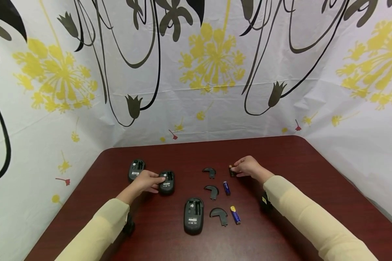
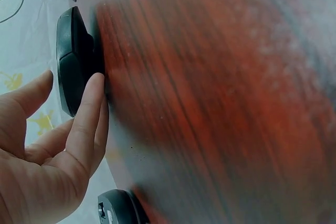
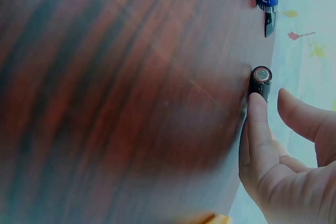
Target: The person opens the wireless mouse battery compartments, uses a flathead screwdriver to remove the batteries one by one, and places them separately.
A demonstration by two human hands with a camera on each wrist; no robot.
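My left hand point(image 1: 146, 181) is at a black computer mouse point(image 1: 166, 184), which lies underside up with its battery compartment uncovered. In the left wrist view the fingers, fairly straight, touch the near end of that mouse point(image 2: 73, 61), and the thumb stands off from it. On the right side, my right hand point(image 1: 247, 167) reaches a dark battery point(image 1: 231, 171) lying on the table. One fingertip meets the battery point(image 3: 261, 80) in the right wrist view, while the thumb is apart from it. The battery's far part is partly hidden by the fingers.
Two more upturned mice lie on the table point(image 1: 248, 243): one mouse point(image 1: 136, 167) behind the left hand, a larger-looking mouse point(image 1: 193, 217) nearer. Three battery covers point(image 1: 210, 172) form a column, with a blue battery point(image 1: 227, 188) and a blue-yellow battery point(image 1: 235, 215) to their right.
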